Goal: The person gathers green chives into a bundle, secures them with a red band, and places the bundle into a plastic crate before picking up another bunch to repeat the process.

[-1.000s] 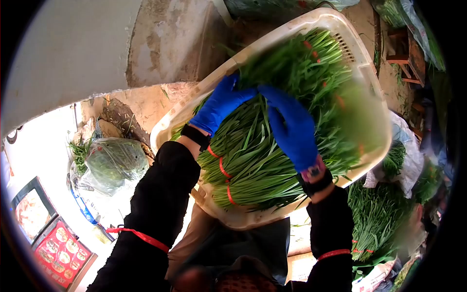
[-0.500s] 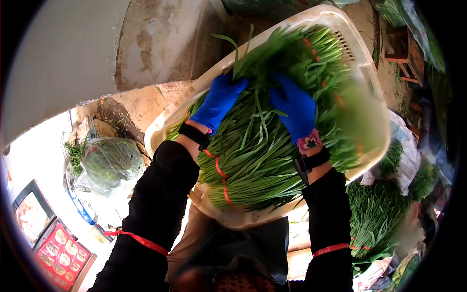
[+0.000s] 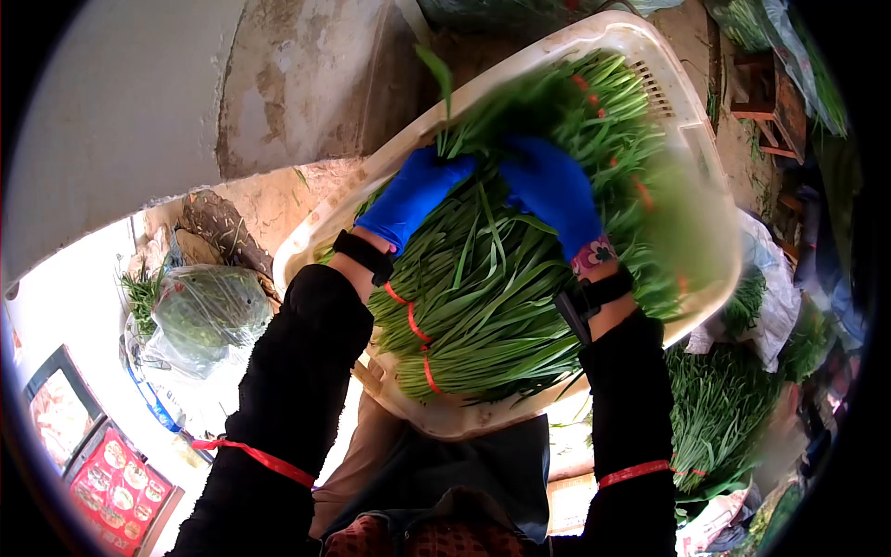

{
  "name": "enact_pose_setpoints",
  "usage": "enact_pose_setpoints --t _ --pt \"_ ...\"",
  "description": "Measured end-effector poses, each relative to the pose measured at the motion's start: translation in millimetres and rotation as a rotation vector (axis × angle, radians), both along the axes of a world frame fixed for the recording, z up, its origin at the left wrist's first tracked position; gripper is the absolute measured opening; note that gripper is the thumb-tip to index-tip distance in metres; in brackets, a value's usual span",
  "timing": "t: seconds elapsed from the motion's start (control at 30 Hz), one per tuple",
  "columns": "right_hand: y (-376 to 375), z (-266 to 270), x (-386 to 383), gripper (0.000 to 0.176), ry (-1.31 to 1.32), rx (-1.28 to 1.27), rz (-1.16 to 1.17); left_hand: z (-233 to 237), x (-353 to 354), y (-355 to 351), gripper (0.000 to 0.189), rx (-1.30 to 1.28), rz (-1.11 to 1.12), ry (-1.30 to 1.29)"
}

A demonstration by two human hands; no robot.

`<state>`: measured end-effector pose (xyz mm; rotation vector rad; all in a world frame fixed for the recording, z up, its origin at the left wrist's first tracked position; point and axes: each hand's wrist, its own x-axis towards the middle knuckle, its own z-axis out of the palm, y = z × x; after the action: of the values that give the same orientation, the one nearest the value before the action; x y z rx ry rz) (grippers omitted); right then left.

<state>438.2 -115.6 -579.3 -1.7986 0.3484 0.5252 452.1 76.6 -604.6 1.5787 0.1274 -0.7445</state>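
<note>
Both hands wear blue gloves and work over a pale plastic basket (image 3: 640, 37) full of long green garlic chives (image 3: 483, 269). My left hand (image 3: 416, 190) is closed on some chive leaves at the far left side of the heap; one broad leaf (image 3: 438, 79) stands up from it. Close by on the right, my right hand (image 3: 557, 190) has its fingers curled into the dark leaves, and the fingertips are partly hidden. Blur covers the leaves just beyond both hands. Red ties (image 3: 422, 339) bind the chives at the near side, with more red ties (image 3: 589, 93) at the far right.
The basket rests close to my lap. A plastic bag of greens (image 3: 212, 311) lies to the left, and a pale wall (image 3: 121, 102) rises at the upper left. On the right are more chive bunches (image 3: 719, 408), a white sack (image 3: 770, 288) and a small wooden stool (image 3: 780, 107).
My right hand has moved slightly left, closer to my left hand. The leaf standing by my left hand has shifted, and a second thin blade beside it no longer shows.
</note>
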Motion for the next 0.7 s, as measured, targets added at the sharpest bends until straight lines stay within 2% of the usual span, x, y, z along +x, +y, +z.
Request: enact_pose_setpoints --t 0.1,0.17,0.2,0.37,0.47,0.63,0.7 --pt "4.3 2.8 3.5 0.032 -0.007 -0.085 0.037 8.6 1.2 -2.8 0.032 0.048 0.06 -0.065" --pt "7.5 3.0 4.8 0.031 -0.03 -0.134 0.054 35.6 4.4 -5.7 0.033 0.218 -0.009 0.075" --pt "9.0 0.7 5.0 0.03 -0.037 -0.138 0.048 34.8 3.1 -5.0 0.033 0.219 -0.009 0.075" --pt "10.0 -8.8 3.5 0.025 -0.044 -0.139 0.047 32.1 -1.1 1.1 0.032 0.07 -0.01 0.047" --pt "10.7 -22.0 0.1 0.022 -0.194 -0.245 0.037 47.9 3.7 0.4 0.032 0.184 -0.053 0.121" --pt "12.2 -19.7 -0.5 0.02 -0.25 -0.289 0.051 26.6 -0.7 9.3 0.034 0.03 -0.014 0.107" --pt "10.6 -11.6 -1.3 0.019 -0.154 -0.212 0.026 26.5 -1.2 9.8 0.034 -0.02 0.01 0.09"
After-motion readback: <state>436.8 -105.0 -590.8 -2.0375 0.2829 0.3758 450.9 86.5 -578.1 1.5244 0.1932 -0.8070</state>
